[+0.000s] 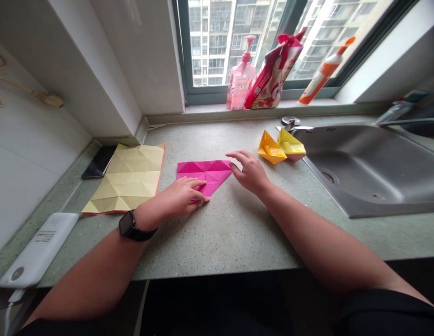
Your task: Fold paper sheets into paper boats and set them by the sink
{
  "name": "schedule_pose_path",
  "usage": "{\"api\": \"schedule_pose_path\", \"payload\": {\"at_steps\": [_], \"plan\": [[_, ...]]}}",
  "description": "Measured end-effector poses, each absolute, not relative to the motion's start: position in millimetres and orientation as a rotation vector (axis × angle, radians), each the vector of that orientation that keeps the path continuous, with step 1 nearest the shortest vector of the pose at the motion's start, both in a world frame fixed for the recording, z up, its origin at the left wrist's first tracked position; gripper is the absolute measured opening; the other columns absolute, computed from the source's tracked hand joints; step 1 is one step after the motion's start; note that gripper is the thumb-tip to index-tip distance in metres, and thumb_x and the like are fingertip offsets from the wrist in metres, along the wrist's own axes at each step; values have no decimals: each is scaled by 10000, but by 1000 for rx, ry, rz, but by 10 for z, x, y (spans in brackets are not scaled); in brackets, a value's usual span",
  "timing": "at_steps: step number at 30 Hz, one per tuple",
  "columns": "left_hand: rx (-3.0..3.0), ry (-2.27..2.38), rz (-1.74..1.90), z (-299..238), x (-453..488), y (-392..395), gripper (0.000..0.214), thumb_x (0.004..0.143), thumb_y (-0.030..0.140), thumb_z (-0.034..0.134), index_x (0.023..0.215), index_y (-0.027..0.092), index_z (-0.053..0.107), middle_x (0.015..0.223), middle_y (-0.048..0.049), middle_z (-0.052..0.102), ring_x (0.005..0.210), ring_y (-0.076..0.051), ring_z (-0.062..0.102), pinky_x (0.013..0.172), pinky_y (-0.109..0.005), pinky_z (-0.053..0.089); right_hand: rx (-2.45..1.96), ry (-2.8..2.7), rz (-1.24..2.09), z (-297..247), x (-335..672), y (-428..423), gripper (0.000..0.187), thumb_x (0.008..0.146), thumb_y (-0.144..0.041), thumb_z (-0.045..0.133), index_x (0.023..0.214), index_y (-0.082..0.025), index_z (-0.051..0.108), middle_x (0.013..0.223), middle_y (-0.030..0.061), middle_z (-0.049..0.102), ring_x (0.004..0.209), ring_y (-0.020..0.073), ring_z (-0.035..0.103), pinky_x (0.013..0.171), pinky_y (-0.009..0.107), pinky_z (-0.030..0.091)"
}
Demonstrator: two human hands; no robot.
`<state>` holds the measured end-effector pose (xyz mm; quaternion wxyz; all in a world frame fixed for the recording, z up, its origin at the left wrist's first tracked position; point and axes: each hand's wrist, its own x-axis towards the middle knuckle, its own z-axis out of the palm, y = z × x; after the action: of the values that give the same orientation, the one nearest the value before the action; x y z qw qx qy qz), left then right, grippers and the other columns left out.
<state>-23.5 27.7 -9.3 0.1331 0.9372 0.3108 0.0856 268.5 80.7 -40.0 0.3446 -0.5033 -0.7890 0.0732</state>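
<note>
A magenta sheet of origami paper (pixel 214 173) lies on the counter, marked with crease lines and with its lower right corner folded away on a slant. Across its lower left part rests my left hand (pixel 180 195), fingers stretched out and the thumb near the bottom edge; a black watch is on that wrist. My right hand (pixel 248 171) is at the paper's upper right corner, with fingers apart and nothing visible in them. Whether its thumb touches the corner, I cannot tell. An orange folded paper boat (pixel 270 148) and a yellow one (pixel 291 143) stand beyond my right hand.
Creased pale yellow sheets (pixel 129 175) lie at left, beside a dark phone (pixel 99 162). A white power bank (pixel 39 249) with a cable sits at the front left. A steel sink (pixel 371 163) is at right. On the sill stand a pink pump bottle (pixel 240 79), red bag (pixel 273 77) and orange-white bottle (pixel 323 74).
</note>
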Motion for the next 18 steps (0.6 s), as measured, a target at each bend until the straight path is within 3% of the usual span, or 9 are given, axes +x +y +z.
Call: {"api": "schedule_pose_path", "payload": {"at_steps": [3,7,13,18], "plan": [[2697,853,307,-102,-227,272,227,1016,206,697,1149,298,856,1459,-108,696,1287,-305,695,1128,-503,555,-1077,-2266,281,-376,2542,652,252,1026,-220,627,1174,-287,819,1212,83,791,1163,269,714,1078,481,564],[2689,875,344,-88,-221,267,222,1011,176,652,1181,241,780,1392,-106,694,1172,-263,719,1014,-408,596,-980,-2432,371,-432,2453,585,208,1006,-235,695,1123,-316,846,1203,68,796,1114,251,727,1031,460,585],[2828,949,351,-66,-211,280,257,973,211,676,1229,191,683,1282,-120,725,1194,-303,686,1070,-458,552,-1000,-2459,384,-472,2491,648,192,997,-256,720,1123,-305,856,1237,89,791,1119,266,740,1030,486,601],[2899,914,367,-112,-164,271,369,936,98,609,1284,197,683,1337,-118,725,1254,-299,670,1127,-472,521,-998,-2458,388,-472,2491,656,189,998,-243,718,1107,-305,858,1230,84,794,1126,263,743,1042,487,600]]}}
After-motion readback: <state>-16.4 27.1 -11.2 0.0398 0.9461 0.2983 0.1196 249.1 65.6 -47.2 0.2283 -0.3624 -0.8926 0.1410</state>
